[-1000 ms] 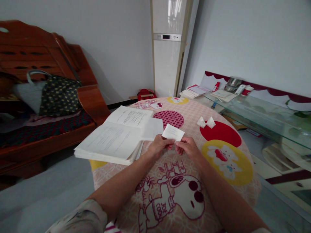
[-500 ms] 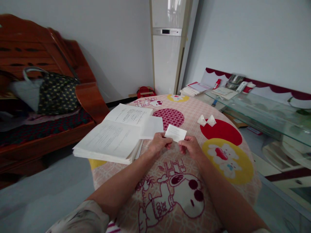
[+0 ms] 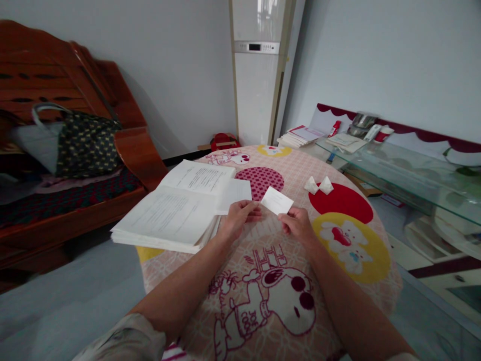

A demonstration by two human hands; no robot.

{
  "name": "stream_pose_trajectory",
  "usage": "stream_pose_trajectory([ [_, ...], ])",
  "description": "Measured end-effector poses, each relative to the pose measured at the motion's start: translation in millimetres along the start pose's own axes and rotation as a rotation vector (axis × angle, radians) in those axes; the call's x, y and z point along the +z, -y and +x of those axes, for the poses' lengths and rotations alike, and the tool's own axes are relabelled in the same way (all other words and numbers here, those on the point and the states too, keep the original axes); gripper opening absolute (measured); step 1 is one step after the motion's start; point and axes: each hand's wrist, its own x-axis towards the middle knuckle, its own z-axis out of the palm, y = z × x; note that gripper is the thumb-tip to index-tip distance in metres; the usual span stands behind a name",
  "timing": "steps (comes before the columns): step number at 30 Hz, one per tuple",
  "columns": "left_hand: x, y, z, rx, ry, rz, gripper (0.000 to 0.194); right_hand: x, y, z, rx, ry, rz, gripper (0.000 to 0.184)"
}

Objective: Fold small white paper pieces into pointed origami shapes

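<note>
Right fingers [image 3: 287, 219] pinch the white paper [image 3: 277, 200], long axis running far-left to near-right; left fingers [image 3: 253, 212] loosely spread.

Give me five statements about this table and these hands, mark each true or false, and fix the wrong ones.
1. The right hand holds a small white paper. True.
2. The book lies shut. False: the book lies open.
3. Two white pointed pieces sit on the tablecloth. True.
4. The left hand grips the white pointed pieces. False: the left hand is close to the small white paper.
5. The tablecloth bears cartoon figures. True.
</note>
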Motion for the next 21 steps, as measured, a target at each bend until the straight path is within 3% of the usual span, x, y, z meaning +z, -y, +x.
stream_pose_trajectory([
  [4,6.9,4.2,-2.0,-0.119,0.092,-0.091,0.04,6.2,-0.6,-2.8,-0.288,-0.036,-0.398,0.025],
  [7,5.4,3.8,0.9,-0.183,0.09,-0.126,0.042,9.9,-0.6,-4.3,-0.398,-0.026,-0.584,0.025],
  [11,0.2,2.2,4.5,-0.203,0.096,-0.146,0.041,9.7,-1.3,-4.4,-0.397,0.007,-0.62,0.024],
  [21,-1.3,3.0,3.2,-0.191,0.118,-0.107,0.041,5.1,-1.7,-6.9,-0.262,0.086,-0.419,0.036],
])
